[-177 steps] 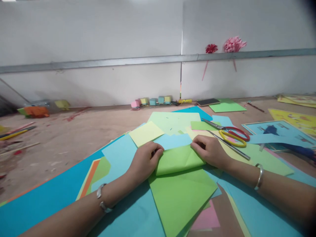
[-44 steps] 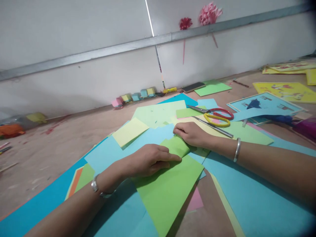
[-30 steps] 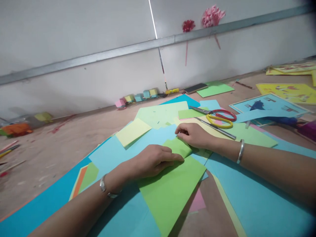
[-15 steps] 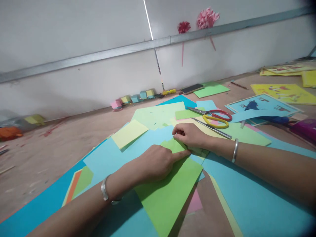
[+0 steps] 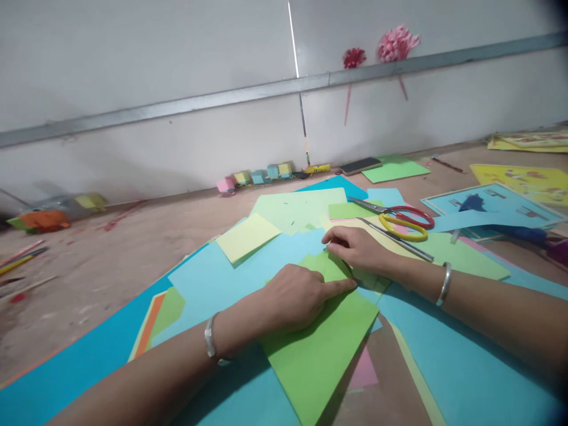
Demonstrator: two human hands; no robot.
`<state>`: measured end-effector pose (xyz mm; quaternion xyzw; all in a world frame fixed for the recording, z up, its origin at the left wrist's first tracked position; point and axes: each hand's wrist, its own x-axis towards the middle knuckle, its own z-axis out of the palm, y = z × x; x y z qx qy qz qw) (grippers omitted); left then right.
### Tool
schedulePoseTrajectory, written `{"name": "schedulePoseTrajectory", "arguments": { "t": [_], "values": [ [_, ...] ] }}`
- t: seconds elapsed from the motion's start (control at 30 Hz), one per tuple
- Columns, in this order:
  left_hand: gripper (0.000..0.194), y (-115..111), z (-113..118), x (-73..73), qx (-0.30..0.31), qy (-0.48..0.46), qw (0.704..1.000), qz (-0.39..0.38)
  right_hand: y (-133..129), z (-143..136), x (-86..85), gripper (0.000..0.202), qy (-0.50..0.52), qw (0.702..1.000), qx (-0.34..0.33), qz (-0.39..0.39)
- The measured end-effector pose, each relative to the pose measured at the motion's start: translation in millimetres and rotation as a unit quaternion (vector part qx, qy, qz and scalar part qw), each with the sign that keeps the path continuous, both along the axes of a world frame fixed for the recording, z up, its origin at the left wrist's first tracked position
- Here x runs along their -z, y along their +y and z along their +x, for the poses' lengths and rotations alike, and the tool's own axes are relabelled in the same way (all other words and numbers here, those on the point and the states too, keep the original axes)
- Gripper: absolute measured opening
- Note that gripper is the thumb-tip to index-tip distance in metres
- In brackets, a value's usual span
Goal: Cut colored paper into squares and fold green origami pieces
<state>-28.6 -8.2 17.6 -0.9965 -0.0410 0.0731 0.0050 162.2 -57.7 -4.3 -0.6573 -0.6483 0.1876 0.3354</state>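
A sheet of green paper (image 5: 326, 355) lies at a slant over other sheets, under both hands. My left hand (image 5: 295, 296) rests on it from above, index finger stretched out and pressing near the sheet's right edge, the other fingers bent beneath. At the sheet's far end, my right hand (image 5: 355, 248) is closed, fingers curled round a raised edge of the green paper; its thumb is mostly hidden. Just beyond lie scissors (image 5: 403, 223) with one red and one yellow handle, and a slim silver tool (image 5: 394, 239) beside them.
Blue sheets (image 5: 470, 337) spread to the right, and a pale yellow-green pad (image 5: 248, 236) lies to the left. Small paper blocks (image 5: 257, 176) and a dark phone (image 5: 361, 165) line the white wall. Picture cards (image 5: 492, 204) lie at right, pens (image 5: 22, 260) at far left.
The whole view has shifted, so everything appears slightly further right and lower. Both hands keep nearly the same pose on the green paper.
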Motion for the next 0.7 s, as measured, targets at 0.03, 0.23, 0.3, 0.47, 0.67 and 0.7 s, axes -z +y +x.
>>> {"name": "schedulePoseTrajectory", "arguments": {
  "t": [0.03,0.23,0.3,0.47,0.67,0.7],
  "values": [
    [0.052,0,0,1.4,-0.013,-0.028,0.999,-0.020,-1,0,1.3,0.018,0.007,1.000,-0.005,0.006],
    [0.031,17,-1,-0.5,-0.189,-0.374,0.907,-0.036,-6,0,3.3,0.027,0.091,0.981,-0.005,0.174],
    [0.034,27,-3,-1.5,-0.215,-0.384,0.898,-0.019,-8,-2,1.5,0.026,0.099,0.966,0.009,0.238],
    [0.031,39,-6,5.1,-0.217,-0.348,0.911,-0.037,-8,-1,0.0,0.030,0.113,0.950,0.041,0.289],
    [0.031,41,-5,12.6,-0.193,-0.470,0.859,-0.067,-4,4,-3.1,0.044,0.265,0.946,0.065,0.177],
    [0.032,42,-5,13.2,-0.195,-0.484,0.850,-0.074,-4,3,-4.2,0.043,0.288,0.944,0.057,0.148]
  ]
}}
